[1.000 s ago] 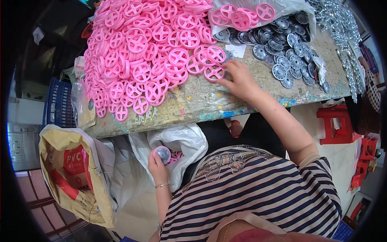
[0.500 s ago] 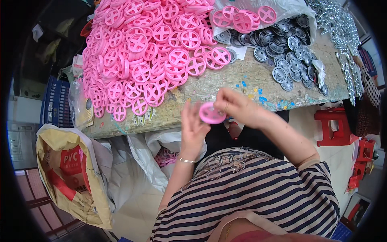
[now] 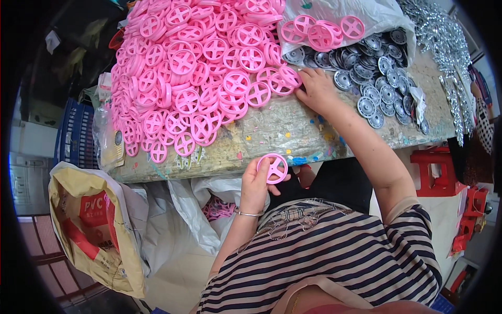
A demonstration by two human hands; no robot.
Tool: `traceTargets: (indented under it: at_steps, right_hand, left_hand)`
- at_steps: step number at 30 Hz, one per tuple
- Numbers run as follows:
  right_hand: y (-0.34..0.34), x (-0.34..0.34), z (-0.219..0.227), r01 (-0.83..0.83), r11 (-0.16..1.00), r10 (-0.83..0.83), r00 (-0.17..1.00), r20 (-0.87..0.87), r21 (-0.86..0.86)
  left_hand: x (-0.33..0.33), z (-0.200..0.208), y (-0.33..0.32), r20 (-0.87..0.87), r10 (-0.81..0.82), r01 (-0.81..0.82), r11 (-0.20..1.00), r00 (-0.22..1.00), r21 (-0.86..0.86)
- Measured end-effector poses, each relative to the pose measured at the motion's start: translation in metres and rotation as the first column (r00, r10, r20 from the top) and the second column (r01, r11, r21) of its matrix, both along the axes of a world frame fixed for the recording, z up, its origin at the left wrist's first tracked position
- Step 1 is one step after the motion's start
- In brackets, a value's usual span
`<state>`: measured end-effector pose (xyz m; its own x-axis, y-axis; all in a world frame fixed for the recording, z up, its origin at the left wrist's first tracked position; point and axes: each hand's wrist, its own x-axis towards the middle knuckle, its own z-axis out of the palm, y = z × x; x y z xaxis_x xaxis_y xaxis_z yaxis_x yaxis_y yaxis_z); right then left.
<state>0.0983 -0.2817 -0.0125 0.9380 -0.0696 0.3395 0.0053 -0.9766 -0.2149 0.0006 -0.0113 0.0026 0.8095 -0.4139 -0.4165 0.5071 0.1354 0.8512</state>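
The left hand (image 3: 253, 187) pinches a pink wheel (image 3: 273, 168) by its rim. Farther out to its right, the right hand (image 3: 319, 91) touches another wheel (image 3: 289, 77) at the edge of the pile (image 3: 182, 62); whether it grips, I cannot tell. Grey discs (image 3: 366, 107) lie right of that.

One pink wheel (image 3: 273, 168) is held in the left fingers (image 3: 262, 169); another wheel (image 3: 291, 77) is touched by the right fingers (image 3: 308, 76), grey discs (image 3: 366, 107) to their right.

silver tinsel (image 3: 438, 44), upper right | red stool (image 3: 430, 157), right | blue crate (image 3: 67, 138), left
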Motion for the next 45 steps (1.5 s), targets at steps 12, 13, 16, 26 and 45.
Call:
traceTargets:
  at_steps: [12, 13, 16, 26, 45]
  right_hand:
    - [0.028, -0.069, 0.063, -0.043, 0.391, 0.257, 0.964, -0.065, 0.919]
    - [0.049, -0.086, 0.067, -0.008, 0.324, 0.284, 0.955, -0.089, 0.946]
    - [0.08, -0.111, 0.06, -0.279, 0.717, 0.359, 0.933, 0.005, 0.638]
    - [0.091, -0.12, 0.067, 0.226, 0.323, 0.36, 0.869, -0.34, 0.919]
    - [-0.064, 0.016, 0.043, -0.038, 0.952, -0.076, 0.931, 0.357, 0.303]
  left_hand:
    - [0.011, 0.005, 0.003, -0.069, -0.012, -0.009, 0.952, 0.998, -0.305]
    - [0.012, 0.005, 0.001, -0.044, -0.04, 0.023, 0.942, 0.998, -0.334]
    - [0.008, 0.014, -0.012, 0.053, 0.025, -0.008, 0.957, 0.998, -0.291]
    - [-0.001, 0.013, -0.008, 0.18, -0.033, 0.081, 0.96, 0.983, -0.267]
    - [-0.04, -0.065, 0.192, 0.439, -0.001, -0.354, 0.59, 0.898, 0.725]
